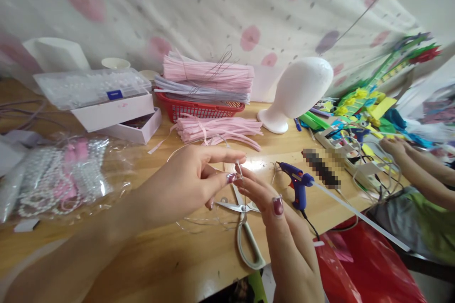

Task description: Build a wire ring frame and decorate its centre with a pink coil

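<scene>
- Left hand (188, 180), left of the scissors (249, 246): thumb and forefinger slightly parted at a thin wire (239, 167) — grip unclear
- Right hand (284, 234), right of them: fingers loosely bent, hold unclear

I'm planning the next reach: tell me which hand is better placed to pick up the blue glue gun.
Probably the right hand: it is nearer the blue glue gun, which lies on that side, while the left hand is farther off.
</scene>
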Available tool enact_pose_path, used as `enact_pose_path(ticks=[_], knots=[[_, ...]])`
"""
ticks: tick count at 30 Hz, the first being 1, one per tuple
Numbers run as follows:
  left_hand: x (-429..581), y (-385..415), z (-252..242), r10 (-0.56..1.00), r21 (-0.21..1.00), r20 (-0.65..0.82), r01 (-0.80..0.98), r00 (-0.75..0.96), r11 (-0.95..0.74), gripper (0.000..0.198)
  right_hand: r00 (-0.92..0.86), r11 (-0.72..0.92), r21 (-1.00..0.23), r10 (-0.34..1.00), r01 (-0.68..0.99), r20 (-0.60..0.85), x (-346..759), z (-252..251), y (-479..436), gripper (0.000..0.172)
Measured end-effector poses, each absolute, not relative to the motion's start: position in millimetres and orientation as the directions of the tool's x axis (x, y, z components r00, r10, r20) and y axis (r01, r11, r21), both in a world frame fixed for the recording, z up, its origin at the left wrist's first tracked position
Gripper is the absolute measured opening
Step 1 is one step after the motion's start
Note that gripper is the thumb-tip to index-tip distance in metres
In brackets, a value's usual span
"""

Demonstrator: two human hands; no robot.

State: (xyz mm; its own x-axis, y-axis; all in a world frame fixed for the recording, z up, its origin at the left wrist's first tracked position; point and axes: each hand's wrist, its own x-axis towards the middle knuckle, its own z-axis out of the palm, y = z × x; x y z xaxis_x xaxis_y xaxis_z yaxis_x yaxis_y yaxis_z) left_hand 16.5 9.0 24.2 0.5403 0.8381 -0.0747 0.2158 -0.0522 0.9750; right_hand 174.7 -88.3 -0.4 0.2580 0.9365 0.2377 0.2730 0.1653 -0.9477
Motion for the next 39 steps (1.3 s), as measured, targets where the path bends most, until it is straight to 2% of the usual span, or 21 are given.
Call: enact_pose_path(ticks=[4,11,19,24,29,35,39], knots=[[17.5,7.4,21.3,0.842,0.981,-0.051,0.186,0.537,-0.059,0.045,0.262,0.097,-0.984,0.956,0.153,0.135,175.1,-1.5,-86.4,0.037],[19.6,9.2,19.8,0.837,0.984,-0.037,0.165,0.546,-0.064,0.045,0.138,0.151,-0.985,0.977,0.086,0.162,191.2,-11.4,-76.0,0.040],[18.8,7.1,14.6,0.835,0.982,-0.019,0.168,0.550,-0.088,0.044,0.193,0.177,-0.978,0.962,0.109,0.195,184.0,-7.9,-56.3,0.018],[17.5,3.6,10.7,0.845,0.970,-0.006,0.207,0.534,-0.124,0.044,0.204,0.136,-0.990,0.971,-0.039,0.125,177.1,-11.2,-45.7,0.021],[13.0,3.5,11.8,0.832,0.963,0.017,0.215,0.554,-0.163,0.045,0.177,0.182,-0.979,0.971,-0.096,0.163,179.4,-15.0,-41.2,0.019],[1.1,-0.1,22.6,0.850,0.862,0.217,0.315,0.480,-0.398,0.042,0.271,0.214,-0.976,0.942,-0.032,0.198,187.5,-19.2,-34.8,0.018],[-10.2,-0.4,36.1,0.883,0.814,0.309,0.382,0.353,-0.438,0.033,0.426,0.244,-0.955,0.892,-0.167,0.154,197.4,-26.7,-21.3,0.026]])
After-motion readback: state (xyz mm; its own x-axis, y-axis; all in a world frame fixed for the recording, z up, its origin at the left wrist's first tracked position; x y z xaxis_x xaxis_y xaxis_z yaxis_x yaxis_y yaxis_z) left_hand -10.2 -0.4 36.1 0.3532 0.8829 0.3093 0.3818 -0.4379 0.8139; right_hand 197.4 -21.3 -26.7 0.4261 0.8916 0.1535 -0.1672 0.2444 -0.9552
